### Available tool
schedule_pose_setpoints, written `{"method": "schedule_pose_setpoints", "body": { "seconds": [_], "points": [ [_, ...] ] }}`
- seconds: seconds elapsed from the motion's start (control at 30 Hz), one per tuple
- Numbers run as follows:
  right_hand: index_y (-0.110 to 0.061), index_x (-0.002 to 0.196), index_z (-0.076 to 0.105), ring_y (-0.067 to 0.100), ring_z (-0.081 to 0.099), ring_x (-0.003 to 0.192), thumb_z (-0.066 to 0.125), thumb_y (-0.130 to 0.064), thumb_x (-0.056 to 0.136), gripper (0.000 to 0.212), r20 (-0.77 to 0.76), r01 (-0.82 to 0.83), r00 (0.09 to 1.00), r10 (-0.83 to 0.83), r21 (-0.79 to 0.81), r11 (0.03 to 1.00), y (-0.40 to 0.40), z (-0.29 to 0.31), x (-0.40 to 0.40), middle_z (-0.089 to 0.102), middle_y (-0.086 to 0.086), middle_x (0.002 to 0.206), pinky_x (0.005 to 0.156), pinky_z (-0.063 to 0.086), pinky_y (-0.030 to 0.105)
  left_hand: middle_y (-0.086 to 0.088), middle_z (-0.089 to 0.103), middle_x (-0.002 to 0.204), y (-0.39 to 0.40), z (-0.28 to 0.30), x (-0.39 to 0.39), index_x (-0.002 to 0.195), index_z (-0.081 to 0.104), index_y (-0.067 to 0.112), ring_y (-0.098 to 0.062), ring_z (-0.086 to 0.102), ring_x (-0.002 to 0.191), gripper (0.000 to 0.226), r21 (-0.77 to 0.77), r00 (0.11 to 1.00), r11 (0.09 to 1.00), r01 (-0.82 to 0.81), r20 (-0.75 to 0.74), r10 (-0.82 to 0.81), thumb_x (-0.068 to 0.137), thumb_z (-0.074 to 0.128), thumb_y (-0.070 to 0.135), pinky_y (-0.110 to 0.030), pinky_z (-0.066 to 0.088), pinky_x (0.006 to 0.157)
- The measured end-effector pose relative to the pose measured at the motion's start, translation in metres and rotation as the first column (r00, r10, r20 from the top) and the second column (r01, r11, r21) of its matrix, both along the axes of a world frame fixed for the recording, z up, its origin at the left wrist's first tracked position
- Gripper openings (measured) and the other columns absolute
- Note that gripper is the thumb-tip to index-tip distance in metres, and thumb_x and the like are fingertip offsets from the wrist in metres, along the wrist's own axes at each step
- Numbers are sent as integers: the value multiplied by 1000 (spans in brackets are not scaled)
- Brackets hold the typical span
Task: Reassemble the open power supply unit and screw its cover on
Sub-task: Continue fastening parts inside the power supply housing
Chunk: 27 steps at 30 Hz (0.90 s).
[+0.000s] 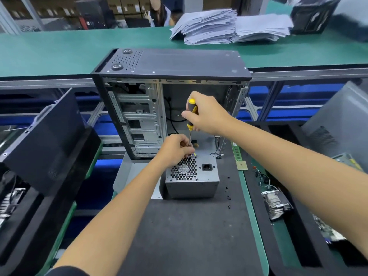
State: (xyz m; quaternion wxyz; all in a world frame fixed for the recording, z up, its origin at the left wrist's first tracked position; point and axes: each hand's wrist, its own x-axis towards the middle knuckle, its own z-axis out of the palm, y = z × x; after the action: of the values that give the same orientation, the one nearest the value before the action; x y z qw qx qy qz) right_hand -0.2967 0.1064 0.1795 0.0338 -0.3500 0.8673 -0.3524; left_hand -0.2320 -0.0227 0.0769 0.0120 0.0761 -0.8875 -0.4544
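- my right hand [207,114] is curled round the black and yellow handle of the screwdriver [191,116], holding it nearly upright with the thin shaft pointing down.
- the tip of the shaft comes down at the far top edge of the power supply unit [192,176], just beside my left fingers; i cannot tell whether it sits in a screw.
- my left hand [176,149] rests on the far left top corner of the unit, fingers curled and pinching at something small by the shaft; what it is i cannot make out.
- the unit is a grey metal box on the dark mat [189,236], its honeycomb fan grille and power socket facing up toward me.
- just behind it stands an open computer case [139,116], its bare metal inside showing.
- a few small black screws [227,193] lie on the mat to the right of the unit.
- farther back, stacks of paper [229,26] lie on the green bench [79,48].
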Motion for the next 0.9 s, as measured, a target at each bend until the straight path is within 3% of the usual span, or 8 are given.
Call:
{"method": "schedule_pose_setpoints", "body": {
  "seconds": [0.13,0.3,0.4,0.5,0.67,0.9],
  "points": [
    [-14,92,50,9,66,55,59,-27,92,16,5,-22,1000,22,23,1000,3,3,-2,64,2,71,61,55,32,4,63,74,-1,5,0,72,60,10,10,59,58,19,11,997,996,83,-10,-83,85,67,-1,-8,44,55],
    [-15,90,49,5,64,53,60,-26,91,16,6,-47,999,47,40,998,6,6,-3,65,0,72,55,52,26,16,62,65,2,5,-1,77,62,27,3,60,62,29,-21,993,998,56,-105,-58,79,73,1,-9,47,61],
    [-17,88,49,5,64,51,61,-26,90,16,-5,-49,999,50,63,997,8,7,-3,64,-1,70,50,48,22,18,64,65,6,3,-1,79,60,31,1,62,66,32,-41,989,998,56,-137,-61,76,76,3,-17,52,68],
    [-16,85,48,7,65,49,64,-25,89,18,2,-51,999,51,54,997,10,6,-1,62,-3,68,50,50,22,19,64,67,8,1,1,79,59,33,4,62,67,35,-53,984,997,47,-167,-55,75,77,4,-12,49,66],
    [-16,82,47,9,65,52,62,-21,89,17,0,-57,998,57,69,996,13,4,4,61,-6,68,55,51,28,9,64,74,6,-2,1,81,60,31,1,59,64,31,-45,989,996,83,-118,-88,76,77,5,-11,47,63],
    [-15,87,49,18,68,61,60,-21,92,13,31,-90,996,87,111,990,18,-1,12,62,-3,74,63,56,38,-1,71,85,8,-9,0,77,61,32,-14,65,79,29,-31,993,992,119,-22,-119,73,81,12,-24,53,76]
  ]
}}
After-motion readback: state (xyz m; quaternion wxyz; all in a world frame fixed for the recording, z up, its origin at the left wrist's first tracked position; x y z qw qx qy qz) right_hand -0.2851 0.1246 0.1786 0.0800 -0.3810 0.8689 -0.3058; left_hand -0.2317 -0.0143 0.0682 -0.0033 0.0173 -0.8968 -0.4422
